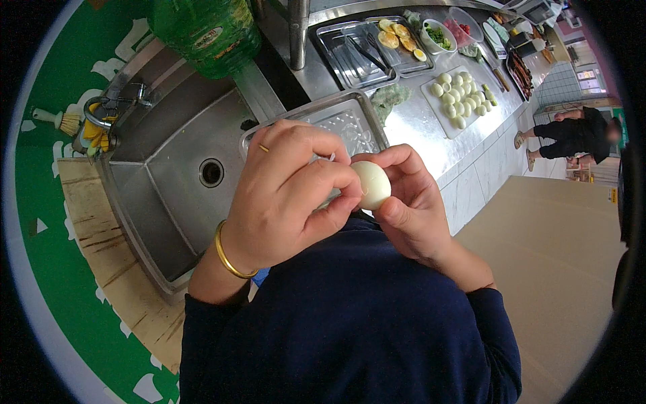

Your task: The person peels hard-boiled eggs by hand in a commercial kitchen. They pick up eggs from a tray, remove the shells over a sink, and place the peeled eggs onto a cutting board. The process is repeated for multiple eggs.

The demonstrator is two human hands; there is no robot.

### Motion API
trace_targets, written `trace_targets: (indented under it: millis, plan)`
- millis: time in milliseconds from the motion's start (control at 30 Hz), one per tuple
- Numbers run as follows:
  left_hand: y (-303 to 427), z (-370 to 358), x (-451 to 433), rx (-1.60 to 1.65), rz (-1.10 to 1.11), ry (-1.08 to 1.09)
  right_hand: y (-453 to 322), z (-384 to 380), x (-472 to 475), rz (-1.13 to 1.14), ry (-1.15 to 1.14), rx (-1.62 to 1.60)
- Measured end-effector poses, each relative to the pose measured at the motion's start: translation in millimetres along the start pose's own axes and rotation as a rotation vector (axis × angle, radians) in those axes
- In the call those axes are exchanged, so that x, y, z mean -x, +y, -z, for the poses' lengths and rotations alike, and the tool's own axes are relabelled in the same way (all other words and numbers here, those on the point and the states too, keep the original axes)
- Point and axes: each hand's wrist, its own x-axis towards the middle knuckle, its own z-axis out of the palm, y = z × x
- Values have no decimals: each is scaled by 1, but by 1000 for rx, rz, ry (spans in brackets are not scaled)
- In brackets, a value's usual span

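Observation:
A peeled boiled egg point(374, 186) sits in my right hand point(416, 202), gripped between the thumb and fingers. A fine curved line shows on the egg's left side; whether it is a thread or a mark is unclear. My left hand point(298, 187), wearing a gold ring and bangle, has its thumb and index fingertips brought together against that side. Something whitish shows between its fingers, too hidden to name. Just beyond both hands lies a rectangular metal tray point(379, 121) with glossy, wet-looking contents. More peeled eggs point(459, 96) are grouped on a white cutting board point(452, 132).
A steel sink point(171, 202) lies left, below a green plastic bottle point(212, 35). Black tongs point(366, 53) rest on a tray near fried eggs point(396, 34). A knife point(497, 76) lies past the board. One person point(573, 132) stands farther right.

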Motion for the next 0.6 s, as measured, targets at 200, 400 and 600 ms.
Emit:
trace_targets:
  millis: [200, 400, 600]
  plan:
    - [3, -4, -1, -74, -31, 26, 1, -4, 1, -11, -13, -34]
    - [6, -7, 4, -44, -85, 34, 3, -3, 3, -15, -10, -107]
    - [6, -10, 9, 75, -131, 28, 1, -4, 4, -29, 8, -171]
